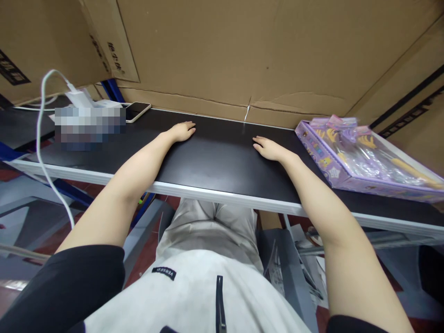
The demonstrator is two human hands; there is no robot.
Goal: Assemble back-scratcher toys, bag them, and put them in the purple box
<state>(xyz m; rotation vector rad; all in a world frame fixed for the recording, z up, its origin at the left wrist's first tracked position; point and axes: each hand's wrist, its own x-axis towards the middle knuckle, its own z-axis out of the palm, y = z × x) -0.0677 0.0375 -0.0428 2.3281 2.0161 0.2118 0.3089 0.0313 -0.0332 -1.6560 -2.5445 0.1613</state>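
My left hand (182, 131) lies flat, palm down, on the black table top (215, 162), fingers stretched out and holding nothing. My right hand (268, 149) rests the same way a little to the right, fingers extended and together, also with nothing in it. Bare black surface lies between the two hands. A purple toy box (350, 157) with a clear window lies on the table to the right of my right hand, apart from it.
A phone (138, 111) lies at the back left beside a white charger (79, 97) with a white cable (41, 138) hanging over the table edge. Large cardboard boxes (243, 51) wall off the back. The table's white front edge (208, 193) runs across my lap.
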